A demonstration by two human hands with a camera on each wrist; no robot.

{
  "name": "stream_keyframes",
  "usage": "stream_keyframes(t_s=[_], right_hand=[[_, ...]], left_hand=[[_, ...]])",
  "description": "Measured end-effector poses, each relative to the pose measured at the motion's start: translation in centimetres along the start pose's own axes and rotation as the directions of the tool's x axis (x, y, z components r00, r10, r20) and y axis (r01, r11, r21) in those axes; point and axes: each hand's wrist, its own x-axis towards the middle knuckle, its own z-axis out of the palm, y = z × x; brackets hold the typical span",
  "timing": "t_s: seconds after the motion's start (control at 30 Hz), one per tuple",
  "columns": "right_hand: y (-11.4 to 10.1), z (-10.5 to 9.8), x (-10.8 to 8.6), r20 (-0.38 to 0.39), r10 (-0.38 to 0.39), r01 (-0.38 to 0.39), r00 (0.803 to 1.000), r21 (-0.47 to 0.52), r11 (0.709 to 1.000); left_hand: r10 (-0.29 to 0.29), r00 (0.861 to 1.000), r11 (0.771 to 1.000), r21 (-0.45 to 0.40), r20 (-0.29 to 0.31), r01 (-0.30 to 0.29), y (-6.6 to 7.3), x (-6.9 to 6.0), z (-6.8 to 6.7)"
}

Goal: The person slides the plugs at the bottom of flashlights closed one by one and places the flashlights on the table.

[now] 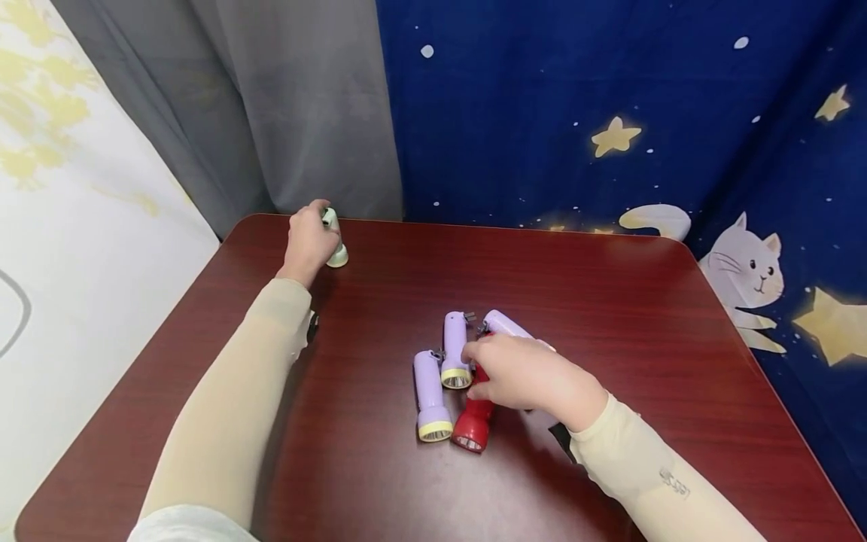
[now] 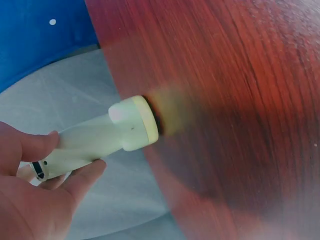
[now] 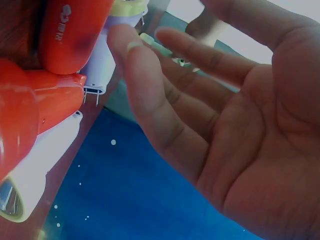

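Grips green flashlight [image 2: 95, 137] in left hand [image 1: 308, 242] near far left corner of table [image 1: 609, 278], hovers relaxed right hand [image 1: 531, 370] over red flashlights [image 1: 473, 426] mid-table

Before you stands a reddish-brown table [image 1: 609, 293] with streaked wood grain and rounded far corners; a pale glare lies on its near part. Behind its far edge, a grey curtain [image 1: 318, 113] hangs in folds at your left and adjoins a deep blue curtain [image 1: 501, 128]. You note white dots, 3 large yellow stars [image 1: 616, 138] and a pale printed cat [image 1: 745, 267] on the blue. Along your left runs a white surface [image 1: 88, 248] bearing a blurred yellow pattern [image 1: 41, 98].
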Motion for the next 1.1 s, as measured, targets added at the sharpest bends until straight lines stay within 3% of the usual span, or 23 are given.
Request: stream_keyframes(t_s=[0.27,0.5,0.67,0.77,0.9,0.97,1.1], right_hand=[[0.6,0.9,-0.8,0.063,-0.121,0.124,0.991,-0.046,0.991],[1.4,1.3,-1.1,0.091,-0.267,0.275,0.959,-0.089,0.957],[1.5,1.6,-1.1,0.096,-0.303,0.312,0.948,-0.095,0.945],[1.6,1.6,-1.2,0.095,-0.306,0.314,0.947,-0.080,0.946],[1.6,1.8,-1.2,0.088,-0.316,0.322,0.945,-0.064,0.945],[1.7,1.9,-1.1,0.084,-0.323,0.328,0.943,-0.062,0.943],[1.8,2.1,-1.0,0.082,-0.333,0.338,0.939,-0.059,0.939]], left_hand=[[-0.024,1.000,1.000,-0.003,-0.009,0.024,-0.6,0.5,-0.1],[-0.030,0.999,0.999,0.022,0.025,0.029,-0.8,0.7,-0.6],[-0.008,0.999,0.999,0.050,0.036,0.007,-0.7,0.8,-0.9],[0.018,1.000,0.997,0.073,0.017,-0.019,-0.5,0.6,-1.2],[0.084,0.994,0.993,0.089,-0.068,-0.078,0.4,0.3,-1.7],[0.136,0.983,0.988,0.091,-0.122,-0.125,1.2,-0.1,-1.9],[0.259,0.948,0.963,0.124,-0.184,-0.239,3.2,-1.1,-2.1]])
